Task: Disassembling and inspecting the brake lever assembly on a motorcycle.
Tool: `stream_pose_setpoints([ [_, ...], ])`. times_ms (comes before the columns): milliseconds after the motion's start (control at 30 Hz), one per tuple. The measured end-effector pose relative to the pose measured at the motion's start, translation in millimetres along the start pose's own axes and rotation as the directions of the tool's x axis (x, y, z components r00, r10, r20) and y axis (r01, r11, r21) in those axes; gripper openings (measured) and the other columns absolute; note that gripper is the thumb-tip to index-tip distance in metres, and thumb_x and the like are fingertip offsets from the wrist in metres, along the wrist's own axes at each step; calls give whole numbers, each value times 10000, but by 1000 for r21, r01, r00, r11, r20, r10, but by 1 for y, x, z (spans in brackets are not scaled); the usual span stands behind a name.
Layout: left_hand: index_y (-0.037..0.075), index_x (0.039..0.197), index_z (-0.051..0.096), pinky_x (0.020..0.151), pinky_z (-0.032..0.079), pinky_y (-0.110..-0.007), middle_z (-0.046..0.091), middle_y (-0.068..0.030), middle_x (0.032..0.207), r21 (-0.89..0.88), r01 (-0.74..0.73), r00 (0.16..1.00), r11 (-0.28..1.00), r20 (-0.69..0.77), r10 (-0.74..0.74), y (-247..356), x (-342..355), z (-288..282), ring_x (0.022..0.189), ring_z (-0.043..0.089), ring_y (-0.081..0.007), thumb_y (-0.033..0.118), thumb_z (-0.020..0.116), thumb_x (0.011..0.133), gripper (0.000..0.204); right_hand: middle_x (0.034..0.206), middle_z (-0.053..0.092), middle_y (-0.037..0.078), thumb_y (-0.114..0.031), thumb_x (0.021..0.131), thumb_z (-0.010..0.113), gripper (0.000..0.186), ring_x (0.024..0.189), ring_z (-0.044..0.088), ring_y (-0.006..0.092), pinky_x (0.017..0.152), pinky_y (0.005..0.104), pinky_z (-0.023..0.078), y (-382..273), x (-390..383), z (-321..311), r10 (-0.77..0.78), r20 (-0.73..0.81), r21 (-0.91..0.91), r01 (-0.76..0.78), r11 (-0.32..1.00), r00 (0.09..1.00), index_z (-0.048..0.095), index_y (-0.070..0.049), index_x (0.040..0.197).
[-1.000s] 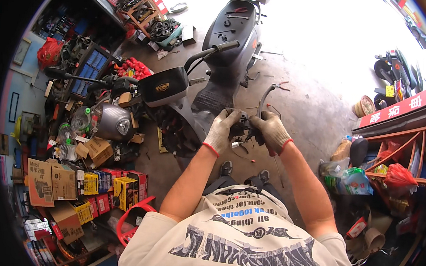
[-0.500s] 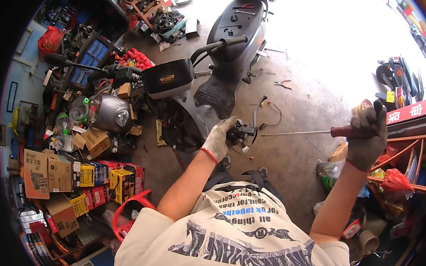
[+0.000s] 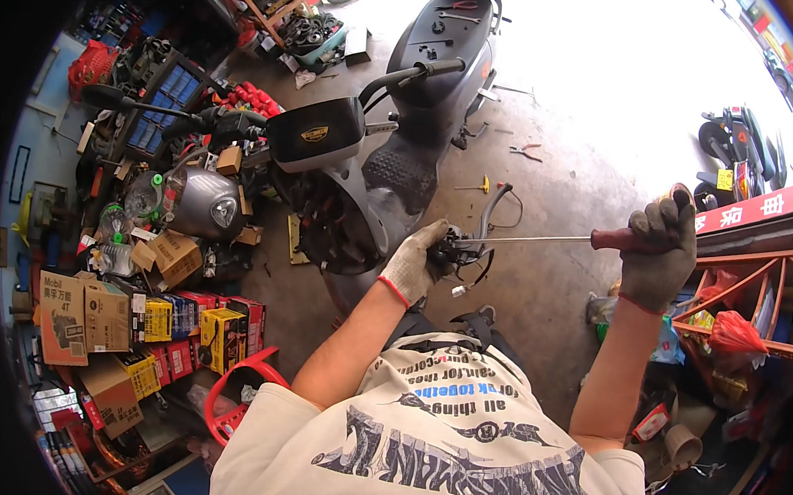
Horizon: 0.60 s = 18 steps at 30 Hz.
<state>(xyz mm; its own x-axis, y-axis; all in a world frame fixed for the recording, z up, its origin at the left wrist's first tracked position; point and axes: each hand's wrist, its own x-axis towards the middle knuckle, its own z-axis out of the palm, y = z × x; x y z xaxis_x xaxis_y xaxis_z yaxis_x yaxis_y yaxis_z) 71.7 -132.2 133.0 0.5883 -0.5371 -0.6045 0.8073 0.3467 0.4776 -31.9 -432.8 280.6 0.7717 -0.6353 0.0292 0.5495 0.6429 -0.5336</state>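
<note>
My left hand, in a pale knitted glove with red cuff trim, grips a small black brake lever assembly. Its curved grey lever sticks out toward the far side, and a wire with a white connector dangles near it. In a dark grey glove, my right hand is wrapped round the dark red handle of a long screwdriver. The thin shaft points left, its tip at the lever assembly; whether it sits in a screw is too small to tell.
A grey scooter stands ahead, its front opened up. On its seat lie a wrench and small parts. Pliers and a yellow-handled tool lie on the floor. Boxes crowd the left; a rusty rack stands right.
My right hand has moved left with the screwdriver, bringing its tip from beside the lever assembly onto it. The assembly has turned slightly and rises a little in my left hand.
</note>
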Motion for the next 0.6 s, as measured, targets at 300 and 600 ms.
stream_pose_setpoints([
  [300,118,1016,654,664,557,-340,710,-38,916,-44,28,999,999,33,-27,0,-4,-1,817,687,-177,272,579,1029,172,739,469,-10,-235,1072,490,244,610,389,117,596,302,352,5,-3,-1,-10,-40,-16,9,1000,999,616,-46,1161],
  [600,121,1020,656,624,546,-335,717,-37,925,-23,44,998,999,55,-43,1,-4,-6,793,682,-174,319,580,1024,212,787,531,40,-273,1067,506,280,659,476,167,660,326,436,3,1,-21,81,-160,58,-73,996,984,618,-33,1157],
])
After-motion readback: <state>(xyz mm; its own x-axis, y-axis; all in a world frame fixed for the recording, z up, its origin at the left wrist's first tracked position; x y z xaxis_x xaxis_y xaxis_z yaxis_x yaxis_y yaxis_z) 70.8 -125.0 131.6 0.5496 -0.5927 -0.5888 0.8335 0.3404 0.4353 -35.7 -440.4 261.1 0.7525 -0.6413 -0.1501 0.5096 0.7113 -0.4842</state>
